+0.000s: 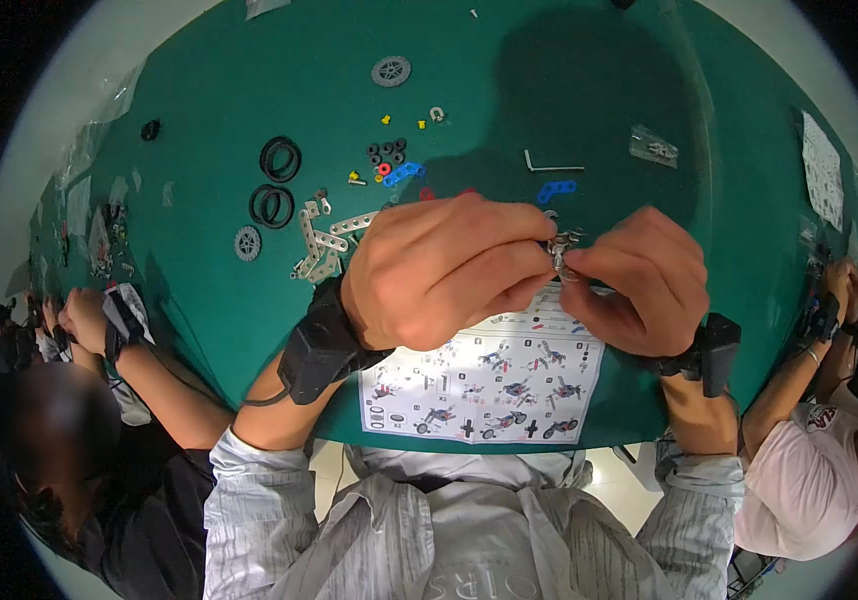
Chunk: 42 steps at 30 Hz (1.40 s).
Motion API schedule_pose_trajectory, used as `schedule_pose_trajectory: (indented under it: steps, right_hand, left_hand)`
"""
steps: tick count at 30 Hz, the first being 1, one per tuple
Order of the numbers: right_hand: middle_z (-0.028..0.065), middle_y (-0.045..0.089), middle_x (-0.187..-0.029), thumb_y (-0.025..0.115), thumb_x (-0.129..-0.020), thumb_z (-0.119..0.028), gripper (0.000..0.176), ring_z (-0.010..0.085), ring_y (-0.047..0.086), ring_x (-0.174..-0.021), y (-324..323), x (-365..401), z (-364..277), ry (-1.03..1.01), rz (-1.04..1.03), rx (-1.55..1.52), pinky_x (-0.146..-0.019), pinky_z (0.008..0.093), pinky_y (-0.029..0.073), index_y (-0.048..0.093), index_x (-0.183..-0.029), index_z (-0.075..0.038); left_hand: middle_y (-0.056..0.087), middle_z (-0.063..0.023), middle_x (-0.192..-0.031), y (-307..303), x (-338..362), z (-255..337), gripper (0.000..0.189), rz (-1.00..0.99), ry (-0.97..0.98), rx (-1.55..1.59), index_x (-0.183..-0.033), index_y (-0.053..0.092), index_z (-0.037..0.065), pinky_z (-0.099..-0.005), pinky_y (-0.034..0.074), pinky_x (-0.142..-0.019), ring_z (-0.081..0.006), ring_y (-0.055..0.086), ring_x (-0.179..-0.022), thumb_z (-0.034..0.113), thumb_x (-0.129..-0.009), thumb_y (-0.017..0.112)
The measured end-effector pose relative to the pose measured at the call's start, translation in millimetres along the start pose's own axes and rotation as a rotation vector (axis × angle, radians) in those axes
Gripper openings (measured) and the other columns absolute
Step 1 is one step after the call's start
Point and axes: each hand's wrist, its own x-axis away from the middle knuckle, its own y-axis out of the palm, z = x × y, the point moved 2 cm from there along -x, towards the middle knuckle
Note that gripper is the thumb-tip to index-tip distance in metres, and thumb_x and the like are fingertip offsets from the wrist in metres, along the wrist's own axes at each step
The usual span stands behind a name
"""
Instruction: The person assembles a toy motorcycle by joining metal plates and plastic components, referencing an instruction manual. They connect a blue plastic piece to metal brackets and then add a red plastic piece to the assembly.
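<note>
A small silvery metal assembly (561, 246) is pinched between my two hands, over the top edge of a printed instruction sheet (479, 390). My left hand (454, 265) grips it from the left, thumb and fingers closed. From the right, my right hand (644, 280) holds its other side between thumb and forefinger. Fingertips hide part of the assembly. Just beyond the hands lie a blue perforated piece (557, 190) and an L-shaped hex key (554, 167). Red pieces (464, 192) show partly behind my left hand.
Left of my hands lie metal strips (329, 240), black rings (280, 159) and a grey wheel (248, 243). Farther off are another grey wheel (391, 71), small black parts (387, 152) and a plastic bag (654, 146). People sit at both sides, their hands at the table.
</note>
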Motion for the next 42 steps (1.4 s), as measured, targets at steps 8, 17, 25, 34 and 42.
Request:
schedule_pose_trajectory:
  steps: [8, 17, 25, 34, 42]
  right_hand:
    - [0.0053, 0.069, -0.077, 0.088, -0.065, -0.001, 0.031, 0.0183, 0.063, -0.061, -2.7, -1.2, -4.6, -0.018, -0.024, -0.006, -0.052, 0.0293, 0.045, 0.074, -0.093, -0.004]
    - [0.0049, 0.07, -0.079, 0.086, -0.067, 0.0, 0.032, 0.019, 0.064, -0.061, 2.2, 0.1, -1.2, 0.0, -0.021, -0.018, -0.051, 0.03, 0.044, 0.072, -0.095, -0.006]
    - [0.0047, 0.07, -0.079, 0.084, -0.07, 0.0, 0.032, 0.0198, 0.064, -0.06, 4.1, 4.1, 3.1, -0.003, -0.023, -0.013, -0.051, 0.031, 0.044, 0.071, -0.098, -0.006]
    - [0.008, 0.071, -0.086, 0.08, -0.072, 0.004, 0.031, 0.0249, 0.069, -0.068, 3.7, -3.3, 0.0, 0.197, -0.068, 0.072, -0.055, 0.0341, 0.049, 0.071, -0.1, -0.007]
    - [0.0055, 0.065, -0.089, 0.076, -0.073, -0.004, 0.022, 0.026, 0.062, -0.067, 8.8, -0.2, 2.9, 0.293, -0.24, 0.21, -0.061, 0.0365, 0.049, 0.067, -0.093, -0.009]
  left_hand:
    - [0.076, -0.007, -0.106, -1.3, 2.3, 0.6, 0.028, 0.0, -0.025, 0.03, -0.091, 0.073, 0.008, -0.0309, 0.06, -0.065, -0.02, 0.074, -0.08, 0.007, -0.069, 0.091]
    - [0.074, -0.0086, -0.106, 2.9, 2.1, -3.6, 0.032, -0.002, -0.021, 0.071, -0.096, 0.073, 0.008, -0.0311, 0.06, -0.065, -0.0225, 0.074, -0.082, 0.004, -0.07, 0.09]
    - [0.075, -0.0086, -0.101, 3.7, 1.9, -5.3, 0.031, 0.011, -0.04, 0.083, -0.095, 0.073, 0.007, -0.0305, 0.059, -0.065, -0.0229, 0.074, -0.08, 0.002, -0.069, 0.088]
    - [0.075, -0.0101, -0.1, -8.9, -2.2, -21.3, 0.027, 0.045, 0.019, 0.031, -0.093, 0.073, 0.004, -0.0264, 0.055, -0.061, -0.018, 0.072, -0.079, 0.0, -0.07, 0.087]
    - [0.076, -0.0106, -0.102, -19.3, -2.6, -25.8, 0.023, 0.11, -0.08, -0.05, -0.092, 0.073, 0.002, -0.023, 0.052, -0.058, -0.0147, 0.069, -0.078, -0.001, -0.074, 0.085]
